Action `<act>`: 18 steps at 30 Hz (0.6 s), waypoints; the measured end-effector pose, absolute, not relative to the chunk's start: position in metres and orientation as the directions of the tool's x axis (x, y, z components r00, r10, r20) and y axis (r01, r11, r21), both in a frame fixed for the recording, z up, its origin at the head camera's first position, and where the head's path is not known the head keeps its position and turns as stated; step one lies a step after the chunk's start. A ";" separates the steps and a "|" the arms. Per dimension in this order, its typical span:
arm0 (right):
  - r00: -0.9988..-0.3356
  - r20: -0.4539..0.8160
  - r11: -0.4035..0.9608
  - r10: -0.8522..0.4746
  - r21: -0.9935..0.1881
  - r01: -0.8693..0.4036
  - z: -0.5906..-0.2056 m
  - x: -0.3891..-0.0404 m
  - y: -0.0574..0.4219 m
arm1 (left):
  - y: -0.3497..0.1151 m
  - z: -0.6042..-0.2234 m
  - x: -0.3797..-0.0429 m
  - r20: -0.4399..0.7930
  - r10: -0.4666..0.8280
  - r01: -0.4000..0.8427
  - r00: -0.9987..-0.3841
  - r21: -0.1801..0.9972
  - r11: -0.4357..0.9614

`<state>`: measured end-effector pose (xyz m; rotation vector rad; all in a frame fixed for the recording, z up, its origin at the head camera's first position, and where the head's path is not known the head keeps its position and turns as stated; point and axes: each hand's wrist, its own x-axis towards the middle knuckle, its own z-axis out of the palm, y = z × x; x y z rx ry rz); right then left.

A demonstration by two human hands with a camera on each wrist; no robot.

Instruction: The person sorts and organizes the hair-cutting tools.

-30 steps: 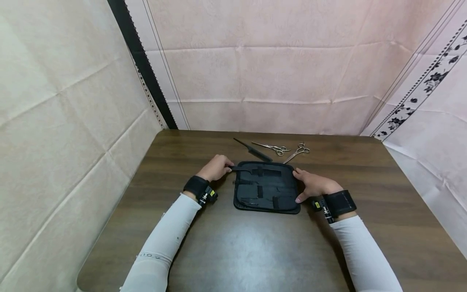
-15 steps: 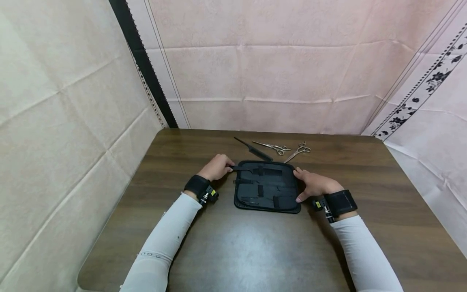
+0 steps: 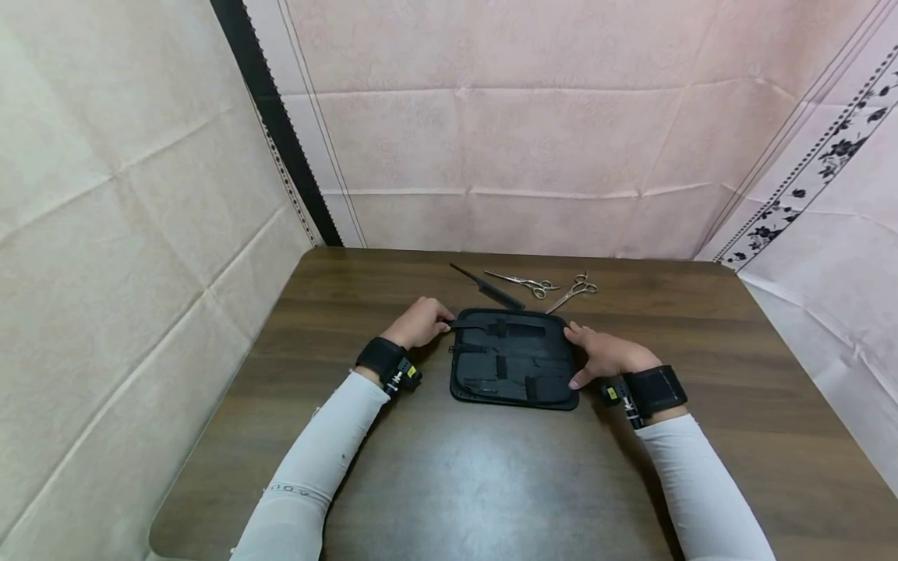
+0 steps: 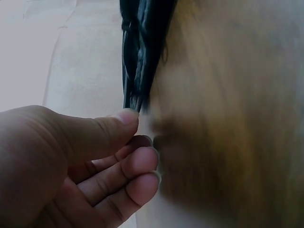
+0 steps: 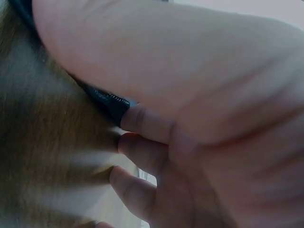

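An unfolded black zip case (image 3: 515, 374) with elastic loops lies on the wooden table. At its upper left edge, my left hand (image 3: 418, 322) pinches the end of a slim black strip (image 3: 468, 325). The strip runs rightward over the case's inside towards a loop; its exact kind is unclear. In the left wrist view, thumb and index finger meet at the dark end, while the other fingers curl loosely. My right hand (image 3: 609, 354) rests against the case's right edge with thumb and fingers spread. Its fingertips touch the case's zip edge (image 5: 111, 104) and the table in the right wrist view.
Behind the case lie a black comb (image 3: 494, 293) with a thin tail and two silver pairs of scissors, one on the left (image 3: 526, 282) and one on the right (image 3: 575, 290). Pale cloth (image 3: 491, 140) hangs behind the wooden table (image 3: 449, 483).
My left hand has moved slightly to the right, and the black strip has slid a little further along the case's inside. My right hand stays at the right edge.
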<state>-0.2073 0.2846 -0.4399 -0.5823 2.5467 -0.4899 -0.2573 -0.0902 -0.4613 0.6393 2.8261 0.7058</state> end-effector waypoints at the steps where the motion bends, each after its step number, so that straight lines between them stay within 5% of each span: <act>1: -0.795 -0.369 0.845 -0.482 -0.437 -0.309 -0.440 -0.207 0.285 | -0.090 -0.462 -0.257 -0.046 0.445 0.370 -0.894 0.482 0.794; 18: -0.797 -0.370 0.845 -0.477 -0.442 -0.300 -0.440 -0.207 0.284 | -0.088 -0.464 -0.257 -0.031 0.450 0.384 -0.893 0.470 0.795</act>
